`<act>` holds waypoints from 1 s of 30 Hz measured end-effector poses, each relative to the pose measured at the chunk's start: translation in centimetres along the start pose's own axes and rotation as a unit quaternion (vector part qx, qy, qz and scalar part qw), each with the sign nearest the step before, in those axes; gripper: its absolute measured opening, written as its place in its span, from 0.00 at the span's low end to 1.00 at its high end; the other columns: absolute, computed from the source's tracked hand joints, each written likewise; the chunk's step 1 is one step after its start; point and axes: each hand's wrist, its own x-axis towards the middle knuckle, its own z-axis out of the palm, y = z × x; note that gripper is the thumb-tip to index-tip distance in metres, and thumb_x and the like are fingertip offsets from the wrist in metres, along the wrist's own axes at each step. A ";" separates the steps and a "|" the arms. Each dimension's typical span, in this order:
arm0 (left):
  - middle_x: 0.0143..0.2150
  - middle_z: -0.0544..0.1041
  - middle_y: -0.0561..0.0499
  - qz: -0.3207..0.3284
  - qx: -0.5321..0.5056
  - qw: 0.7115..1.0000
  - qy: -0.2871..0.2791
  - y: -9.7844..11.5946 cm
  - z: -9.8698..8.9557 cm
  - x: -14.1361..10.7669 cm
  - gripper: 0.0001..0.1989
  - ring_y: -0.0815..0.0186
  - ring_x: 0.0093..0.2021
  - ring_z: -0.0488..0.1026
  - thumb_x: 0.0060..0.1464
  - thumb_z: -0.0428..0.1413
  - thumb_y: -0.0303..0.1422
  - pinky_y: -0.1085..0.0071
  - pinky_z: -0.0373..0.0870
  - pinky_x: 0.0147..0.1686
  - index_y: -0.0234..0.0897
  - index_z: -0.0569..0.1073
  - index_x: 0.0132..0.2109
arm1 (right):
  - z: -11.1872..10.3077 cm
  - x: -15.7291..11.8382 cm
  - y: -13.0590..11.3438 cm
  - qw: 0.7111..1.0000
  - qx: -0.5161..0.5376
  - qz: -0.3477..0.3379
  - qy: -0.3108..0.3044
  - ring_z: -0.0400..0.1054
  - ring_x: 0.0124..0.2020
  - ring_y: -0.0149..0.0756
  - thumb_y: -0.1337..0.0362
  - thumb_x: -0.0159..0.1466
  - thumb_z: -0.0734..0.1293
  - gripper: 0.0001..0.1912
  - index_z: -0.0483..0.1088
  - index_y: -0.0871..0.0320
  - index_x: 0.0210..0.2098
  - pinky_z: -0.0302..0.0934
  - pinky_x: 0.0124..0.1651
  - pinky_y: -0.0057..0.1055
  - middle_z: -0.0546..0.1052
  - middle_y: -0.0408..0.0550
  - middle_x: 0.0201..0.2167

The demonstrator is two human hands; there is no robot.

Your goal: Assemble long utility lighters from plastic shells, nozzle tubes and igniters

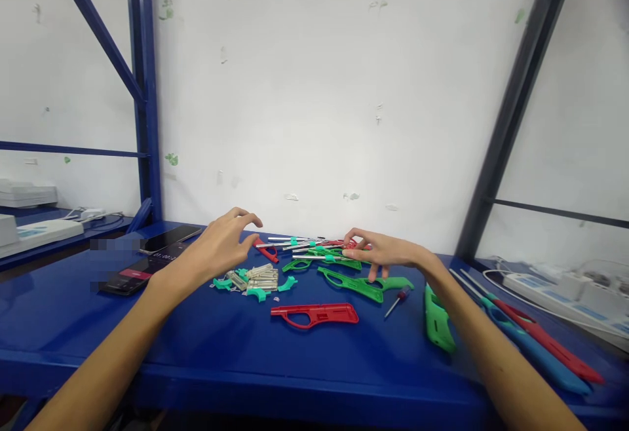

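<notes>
My left hand (228, 240) hovers with fingers apart over the left side of the pile, above pale clear-plastic pieces (263, 279) and teal clips (257, 294). Over the right of the pile is my right hand (378, 251), its thumb and index finger close together near red parts; what they hold, if anything, is too small to tell. Metal tubes (307, 257) with teal ends lie between the hands. Green lighter shells (351, 281) sit under my right hand. Nearer the front edge, a red shell half (327, 314) lies flat. A small screwdriver (397, 302) is beside the green shells.
Two phones (170, 239) (128, 276) lie at the left. On the right are a green shell (438, 319), a red lighter (550, 339), a blue lighter (535, 352) and a power strip (565, 300) with cables. Blue posts (147, 90) frame the table.
</notes>
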 end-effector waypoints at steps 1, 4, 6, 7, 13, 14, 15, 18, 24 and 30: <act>0.61 0.74 0.42 0.005 0.002 1.000 -0.006 -0.2 0.1 0.1 0.16 0.56 0.54 0.76 0.69 0.57 0.40 0.53 0.76 0.54 0.36 0.74 0.57 | 0.0 0.4 0.4 1.000 -0.017 0.010 0.020 0.77 0.35 0.34 0.42 0.73 0.63 0.29 0.64 0.56 0.62 0.75 0.34 0.33 0.76 0.54 0.53; 0.56 0.77 0.44 0.028 0.006 0.999 -0.042 -0.8 0.6 0.3 0.15 0.58 0.52 0.77 0.70 0.56 0.41 0.53 0.76 0.54 0.36 0.75 0.55 | 0.1 1.8 2.0 0.990 -0.094 0.044 0.094 0.76 0.42 0.38 0.52 0.74 0.66 0.19 0.71 0.57 0.58 0.75 0.43 0.39 0.77 0.52 0.51; 0.53 0.78 0.45 0.037 0.010 0.997 -0.068 -1.0 0.8 0.5 0.15 0.59 0.50 0.77 0.70 0.56 0.41 0.54 0.76 0.53 0.36 0.76 0.54 | 0.0 2.7 3.1 0.979 -0.150 0.054 0.130 0.75 0.49 0.42 0.55 0.74 0.67 0.16 0.72 0.57 0.56 0.73 0.50 0.44 0.76 0.53 0.55; 0.52 0.78 0.45 0.039 0.012 0.996 -0.079 -1.0 0.8 0.5 0.15 0.59 0.50 0.77 0.70 0.56 0.41 0.54 0.76 0.53 0.36 0.76 0.54 | 0.0 3.1 3.6 0.974 -0.173 0.053 0.136 0.74 0.50 0.43 0.56 0.73 0.68 0.16 0.73 0.57 0.56 0.72 0.52 0.46 0.76 0.53 0.56; 0.49 0.80 0.46 0.030 0.012 0.993 -0.113 -1.0 0.9 0.6 0.17 0.60 0.46 0.78 0.70 0.55 0.44 0.55 0.76 0.51 0.36 0.76 0.54 | 0.1 4.1 5.5 0.964 -0.241 0.029 0.106 0.74 0.51 0.43 0.57 0.73 0.69 0.16 0.73 0.57 0.56 0.72 0.53 0.46 0.76 0.53 0.56; 0.49 0.80 0.46 0.029 0.012 0.993 -0.116 -0.9 0.9 0.6 0.17 0.60 0.46 0.79 0.70 0.55 0.45 0.55 0.76 0.51 0.36 0.76 0.54 | 0.1 4.2 5.6 0.964 -0.245 0.027 0.104 0.74 0.51 0.43 0.57 0.73 0.68 0.16 0.73 0.57 0.56 0.72 0.53 0.46 0.76 0.53 0.56; 0.49 0.80 0.46 0.028 0.012 0.992 -0.120 -0.9 0.9 0.6 0.18 0.60 0.46 0.79 0.70 0.55 0.45 0.55 0.76 0.51 0.36 0.76 0.54 | 0.1 4.2 5.7 0.963 -0.248 0.026 0.104 0.74 0.51 0.43 0.57 0.73 0.68 0.16 0.73 0.57 0.56 0.72 0.53 0.46 0.76 0.53 0.56; 0.49 0.80 0.46 0.023 0.013 0.991 -0.130 -0.6 0.9 0.4 0.18 0.60 0.46 0.79 0.70 0.55 0.45 0.55 0.77 0.50 0.36 0.76 0.55 | 0.1 4.2 5.8 0.962 -0.249 0.019 0.109 0.75 0.50 0.43 0.56 0.73 0.68 0.16 0.73 0.57 0.56 0.73 0.52 0.46 0.76 0.53 0.55; 0.47 0.80 0.47 0.046 0.012 0.983 -0.176 0.6 0.9 0.1 0.14 0.61 0.45 0.79 0.69 0.57 0.41 0.57 0.78 0.48 0.35 0.77 0.51 | 0.2 4.1 5.5 0.961 -0.241 -0.002 0.136 0.75 0.50 0.43 0.56 0.73 0.69 0.16 0.73 0.58 0.56 0.73 0.52 0.46 0.77 0.53 0.55; 0.47 0.80 0.48 0.097 -0.013 0.968 -0.231 2.5 2.1 -0.5 0.11 0.62 0.46 0.79 0.69 0.58 0.38 0.58 0.78 0.49 0.35 0.78 0.48 | 0.2 4.1 5.3 0.960 -0.223 -0.018 0.168 0.75 0.50 0.43 0.56 0.73 0.68 0.16 0.73 0.57 0.56 0.72 0.53 0.46 0.76 0.53 0.55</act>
